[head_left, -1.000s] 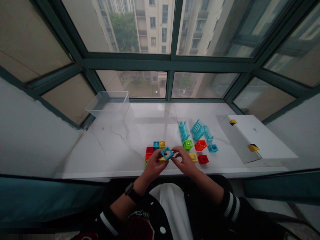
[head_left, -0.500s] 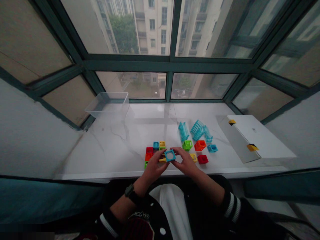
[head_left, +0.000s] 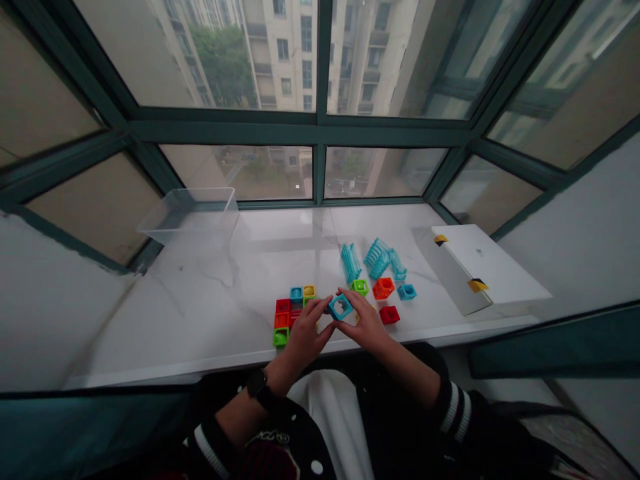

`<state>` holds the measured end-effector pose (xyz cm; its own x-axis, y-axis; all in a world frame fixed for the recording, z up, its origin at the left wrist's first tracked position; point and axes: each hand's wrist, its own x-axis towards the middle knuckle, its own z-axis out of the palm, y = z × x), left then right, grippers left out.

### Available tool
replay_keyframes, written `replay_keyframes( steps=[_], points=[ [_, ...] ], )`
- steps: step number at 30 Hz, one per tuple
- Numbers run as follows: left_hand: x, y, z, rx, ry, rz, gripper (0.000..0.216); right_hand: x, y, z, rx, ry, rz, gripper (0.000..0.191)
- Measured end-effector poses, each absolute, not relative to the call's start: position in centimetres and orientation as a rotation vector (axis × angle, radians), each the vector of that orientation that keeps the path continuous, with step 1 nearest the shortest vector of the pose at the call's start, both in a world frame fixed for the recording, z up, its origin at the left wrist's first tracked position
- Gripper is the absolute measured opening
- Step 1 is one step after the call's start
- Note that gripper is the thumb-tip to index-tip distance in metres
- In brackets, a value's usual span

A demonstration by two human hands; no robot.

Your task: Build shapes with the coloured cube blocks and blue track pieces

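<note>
Between the fingers [head_left: 323, 307], a blue frame [head_left: 332, 309]

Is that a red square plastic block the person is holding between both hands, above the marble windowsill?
Not red: the head view shows the square plastic block is blue. It is held between the left hand and right hand, above the marble windowsill.
</note>
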<state>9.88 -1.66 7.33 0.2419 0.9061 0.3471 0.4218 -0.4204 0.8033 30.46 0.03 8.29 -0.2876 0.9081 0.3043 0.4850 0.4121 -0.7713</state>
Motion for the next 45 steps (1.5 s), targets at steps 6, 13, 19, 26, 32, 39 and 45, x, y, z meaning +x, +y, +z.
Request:
replay_keyframes(
  steps=[6,13,19,26,32,39,45],
  points=[
    [13.6,-0.5,8.2,1.926,0.985,1.073,0.065,34.3,-0.3,8.3,-1.256,-1.849,0.583,0.075],
    [17.5,0.9,9.1,2.061,0.869,0.969,0.07,38.4,-0.6,8.6,-1.326,-1.775,0.491,0.066],
    [16.5,1.3,8.8,2.104,0.965,0.987,0.06,42.8,0.2,8.1,-1.438,-1.627,0.276,0.06],
    [10.6,2.4,5.4,2.084,1.279,0.989,0.042,48.5,2.7,5.2,-1.62,-1.468,0.158,0.061],
    [6.0,1.9,2.1,2.043,1.512,0.989,0.042,51.2,4.7,2.0,-1.705,-1.467,0.199,0.07],
    [5.1,1.1,1.7,2.011,1.557,1.007,0.038,52.4,6.3,-0.8,-1.75,-1.481,0.28,0.07],
    [4.8,1.0,1.7,1.986,1.542,0.993,0.04,52.6,6.9,-2.8,-1.801,-1.389,0.421,0.071]
  ],
)
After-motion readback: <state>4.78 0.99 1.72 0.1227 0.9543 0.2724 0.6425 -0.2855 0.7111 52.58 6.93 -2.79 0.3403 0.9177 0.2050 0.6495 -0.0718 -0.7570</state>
